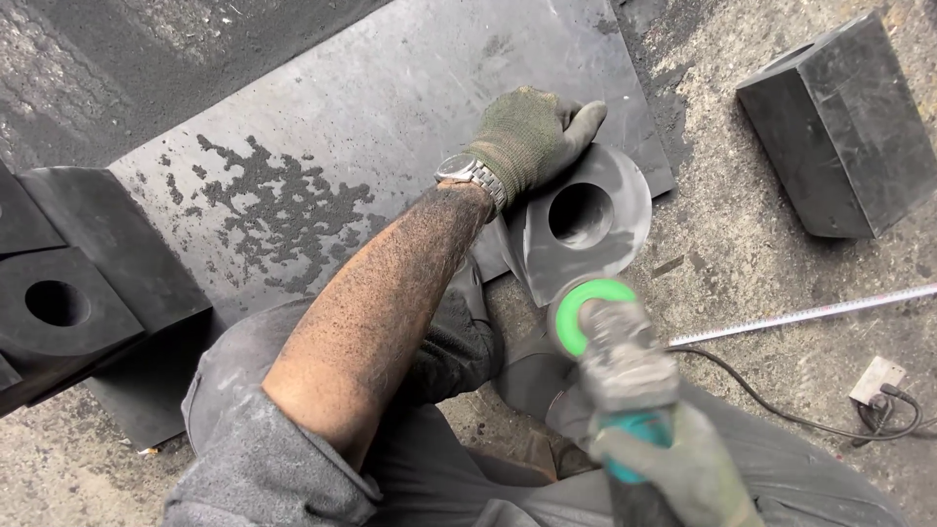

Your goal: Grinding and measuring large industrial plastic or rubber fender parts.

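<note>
So the left hand (532, 137) in a green knit glove lies flat, fingers spread, pressing on a dark rubber block (586, 220) with a round hole facing up, at the near right corner of the flat grey sheet (390, 107). Right hand (683, 468), gloved, is wrapped tight round an angle grinder (620, 356), long axis pointing away from the person, green disc end just beside the block. That hole looks empty.

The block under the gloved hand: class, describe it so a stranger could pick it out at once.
Start at the big flat dark sheet on the ground. At its right edge sits a grey block with a round hole through its middle, the left hand pressing on it. Unlike the black blocks at far left, its face is ground pale, and the grinder in the right hand sits beside it.
</note>
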